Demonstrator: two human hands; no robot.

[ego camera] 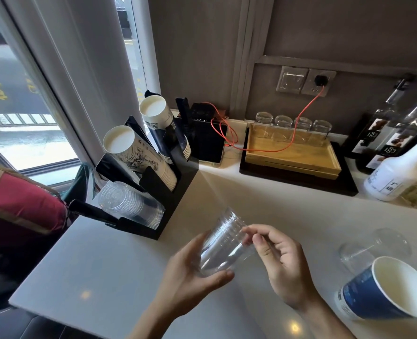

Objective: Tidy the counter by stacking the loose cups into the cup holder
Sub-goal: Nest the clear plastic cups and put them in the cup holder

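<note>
While left hand grips clear cup stack, right hand pinching its rim, thin plastic could buckle or jam before far-left cup holder

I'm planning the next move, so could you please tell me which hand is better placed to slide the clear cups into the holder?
Left, probably. The left hand already cradles the clear cups from below and sits nearer the holder, on the left of the counter. The right hand only pinches their rim and lies farther off.

Single head-worn wide-angle view, looking forward and down, close over the counter
</note>
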